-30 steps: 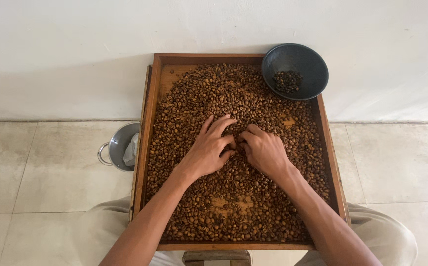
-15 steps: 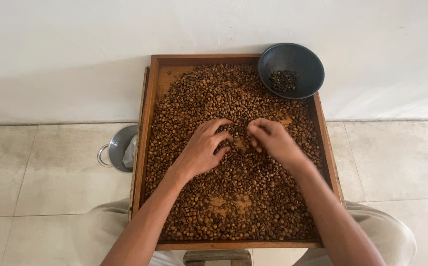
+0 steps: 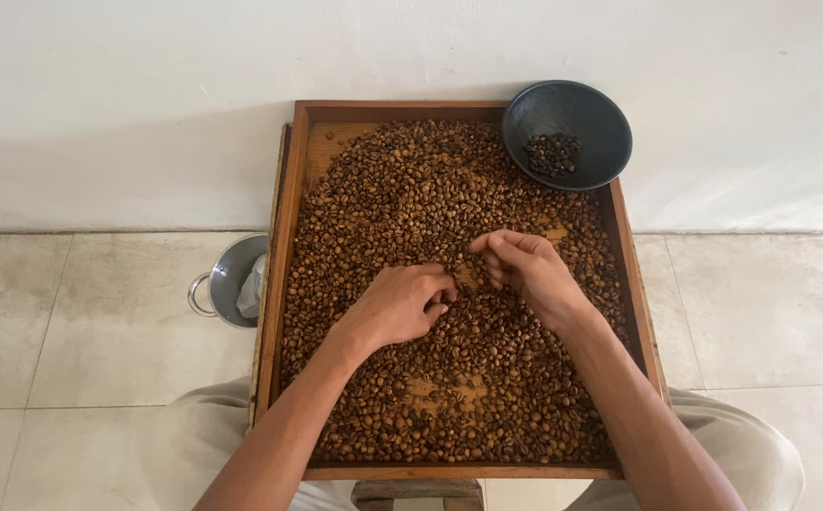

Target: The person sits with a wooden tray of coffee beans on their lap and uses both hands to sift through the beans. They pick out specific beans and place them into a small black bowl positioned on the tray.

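While both forearms reach up from the bottom of the frame over the person's pale trousers (image 3: 733,445), the work in hand looks like sorting: picking odd beans out of the brown coffee beans (image 3: 402,199) spread across the wooden tray (image 3: 290,246).

At the centre of the frame, the left hand (image 3: 397,305) lies knuckles-up on the beans, fingers curled loosely under; whether it grips anything I cannot tell. Just to its right and a little higher, the right hand (image 3: 525,270) is lifted slightly off the layer, fingertips drawn together as if pinching a bean, though none shows between them. The two hands are nearly touching, with beans all around and beneath them.

Farther off, at the upper right corner of the tray, a dark round bowl (image 3: 601,114) holds a small heap of darker beans (image 3: 551,153), well apart from the hands. A metal pot (image 3: 227,274) sits on the tiled floor at the left, beside the tray.
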